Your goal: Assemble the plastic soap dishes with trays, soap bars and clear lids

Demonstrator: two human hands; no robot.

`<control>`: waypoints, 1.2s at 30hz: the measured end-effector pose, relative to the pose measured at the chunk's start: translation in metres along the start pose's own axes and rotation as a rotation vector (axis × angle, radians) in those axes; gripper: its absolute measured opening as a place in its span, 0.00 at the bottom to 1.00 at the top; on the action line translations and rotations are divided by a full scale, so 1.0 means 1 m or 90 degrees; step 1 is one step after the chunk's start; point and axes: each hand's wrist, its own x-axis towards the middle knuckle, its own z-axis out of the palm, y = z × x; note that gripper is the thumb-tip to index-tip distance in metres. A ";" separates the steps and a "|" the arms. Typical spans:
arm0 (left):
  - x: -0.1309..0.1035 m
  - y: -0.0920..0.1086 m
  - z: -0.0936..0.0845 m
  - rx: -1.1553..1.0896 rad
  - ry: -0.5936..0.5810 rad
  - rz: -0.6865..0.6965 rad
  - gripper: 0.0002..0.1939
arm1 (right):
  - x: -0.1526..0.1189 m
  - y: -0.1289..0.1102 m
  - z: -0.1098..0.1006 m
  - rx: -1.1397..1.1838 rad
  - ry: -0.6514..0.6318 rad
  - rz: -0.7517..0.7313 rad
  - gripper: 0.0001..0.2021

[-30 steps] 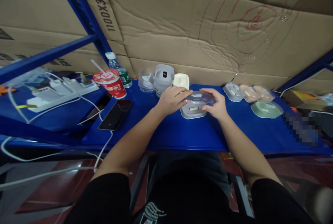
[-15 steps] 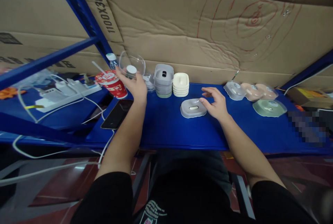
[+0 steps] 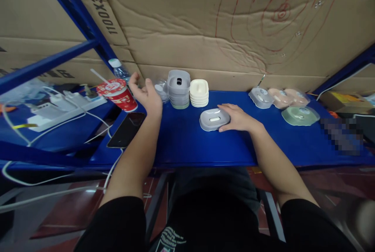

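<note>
My right hand grips the right end of a small rounded grey plastic box on the blue table, its thumb at the front and fingers behind. The box has a clear glossy top and a pale oblong piece in its middle. My left hand is raised by the red paper cup, fingers apart and lightly curled, with nothing visible in them. Just right of that hand are clear plastic covers, partly hidden by it. Beyond stand a stack of grey boxes and a stack of cream lids.
Several finished-looking boxes in grey, peach and green lie at the right. A phone lies at the left, near a power strip with cables. A water bottle stands behind the cup. Cardboard walls the back.
My left hand has let go of the clear plastic cover, which now sits beside the grey stack. My right hand has closed around the grey box. The view has shifted slightly.
</note>
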 end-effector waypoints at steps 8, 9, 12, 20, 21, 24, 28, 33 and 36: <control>-0.047 0.058 -0.016 -0.052 -0.420 0.353 0.23 | 0.003 0.000 0.010 0.036 -0.025 -0.017 0.56; -0.053 0.065 -0.017 -0.038 -0.504 0.383 0.24 | 0.004 -0.003 0.008 0.043 -0.018 -0.013 0.56; -0.069 0.082 -0.017 0.016 -0.711 0.422 0.31 | 0.004 -0.009 0.003 0.059 0.009 -0.006 0.55; -0.077 0.076 -0.012 0.057 -0.946 0.298 0.50 | 0.006 -0.015 0.000 0.105 0.161 -0.043 0.53; -0.077 0.074 -0.012 0.048 -0.948 0.288 0.51 | 0.006 -0.017 0.000 0.112 0.180 -0.045 0.54; -0.076 0.071 -0.012 0.022 -0.919 0.263 0.51 | 0.007 -0.021 0.000 0.127 0.222 -0.049 0.55; -0.075 0.065 -0.010 -0.026 -0.878 0.236 0.49 | 0.006 -0.025 -0.002 0.145 0.250 -0.036 0.57; -0.070 0.058 -0.006 -0.125 -0.753 0.214 0.42 | 0.002 -0.030 -0.006 0.168 0.282 -0.039 0.62; -0.066 0.058 -0.006 -0.124 -0.607 0.207 0.45 | 0.002 -0.030 -0.009 0.154 0.305 -0.063 0.59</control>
